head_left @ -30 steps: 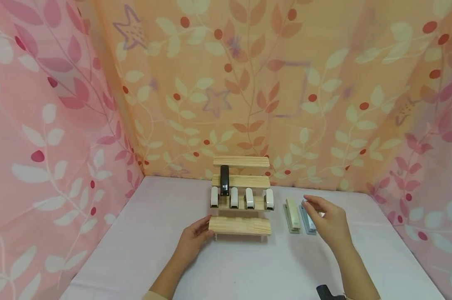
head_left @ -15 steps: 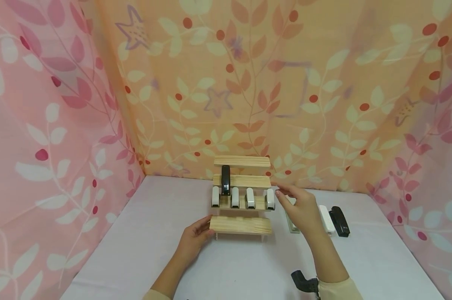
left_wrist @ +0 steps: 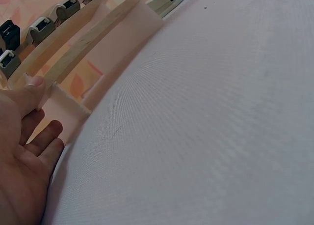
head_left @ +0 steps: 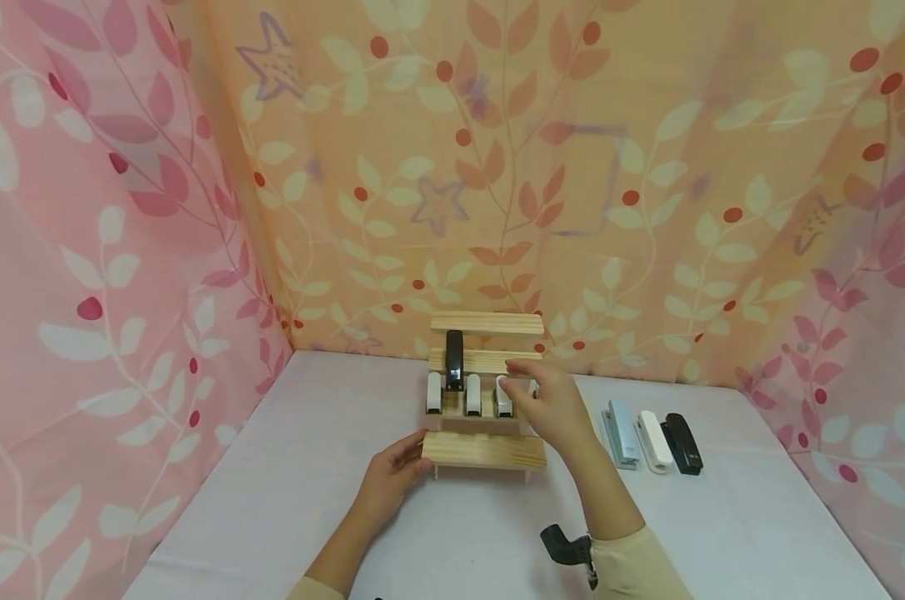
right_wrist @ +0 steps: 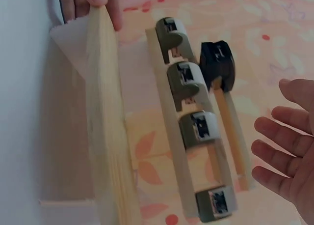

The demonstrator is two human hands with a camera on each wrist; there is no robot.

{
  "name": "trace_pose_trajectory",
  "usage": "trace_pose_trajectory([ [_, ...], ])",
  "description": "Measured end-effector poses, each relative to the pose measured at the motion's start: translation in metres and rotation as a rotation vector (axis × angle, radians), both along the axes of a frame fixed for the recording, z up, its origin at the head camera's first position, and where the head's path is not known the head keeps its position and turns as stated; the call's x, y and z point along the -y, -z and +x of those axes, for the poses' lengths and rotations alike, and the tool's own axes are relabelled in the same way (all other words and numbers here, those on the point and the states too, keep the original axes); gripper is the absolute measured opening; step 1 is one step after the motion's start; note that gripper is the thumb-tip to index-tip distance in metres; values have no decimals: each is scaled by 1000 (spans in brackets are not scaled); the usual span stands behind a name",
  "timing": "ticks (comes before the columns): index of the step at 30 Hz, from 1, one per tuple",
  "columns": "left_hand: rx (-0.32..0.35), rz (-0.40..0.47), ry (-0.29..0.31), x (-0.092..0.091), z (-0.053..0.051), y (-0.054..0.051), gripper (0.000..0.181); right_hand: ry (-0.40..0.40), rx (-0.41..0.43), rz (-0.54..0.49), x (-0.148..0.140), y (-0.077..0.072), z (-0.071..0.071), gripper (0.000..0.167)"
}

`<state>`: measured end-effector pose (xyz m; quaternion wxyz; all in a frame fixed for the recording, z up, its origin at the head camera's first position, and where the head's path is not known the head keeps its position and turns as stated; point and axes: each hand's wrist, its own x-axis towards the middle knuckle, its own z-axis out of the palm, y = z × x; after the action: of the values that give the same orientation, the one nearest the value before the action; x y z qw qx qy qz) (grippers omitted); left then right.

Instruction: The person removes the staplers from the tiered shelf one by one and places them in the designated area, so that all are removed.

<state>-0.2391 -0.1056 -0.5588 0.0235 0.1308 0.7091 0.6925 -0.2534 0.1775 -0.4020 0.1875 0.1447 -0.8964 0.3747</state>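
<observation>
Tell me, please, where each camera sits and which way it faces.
Head: head-worn, facing forward and down at the wooden rack; left grip, right grip and forearms show.
Left wrist: on that wrist, facing the rack across the table; left grip shows, lower left.
Right wrist: on that wrist, facing the rack's white staplers; right grip shows at right, left grip at top.
Both wrist views share the rack and left grip.

There are five white staplers [head_left: 653, 442], two black ones [head_left: 682, 444], one blue one [head_left: 621, 433], one greenish one [left_wrist: 159, 3] and one rack [head_left: 484, 451].
</observation>
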Motion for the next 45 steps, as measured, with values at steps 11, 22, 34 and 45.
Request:
trace_pose_trajectory([
  [11,13,2,-3,-2,1,-2,58,15,-24,39,37,14,-17,50],
  [22,9,-46,-14,0,0,0,58,55,-52,22,69,21,-24,60],
  [34,6,-55,-20,-1,0,-1,60,167,-16,12,90,24,-29,69],
  [45,-2,-76,-34,-1,1,-4,59,233,-57,55,96,28,-33,76],
])
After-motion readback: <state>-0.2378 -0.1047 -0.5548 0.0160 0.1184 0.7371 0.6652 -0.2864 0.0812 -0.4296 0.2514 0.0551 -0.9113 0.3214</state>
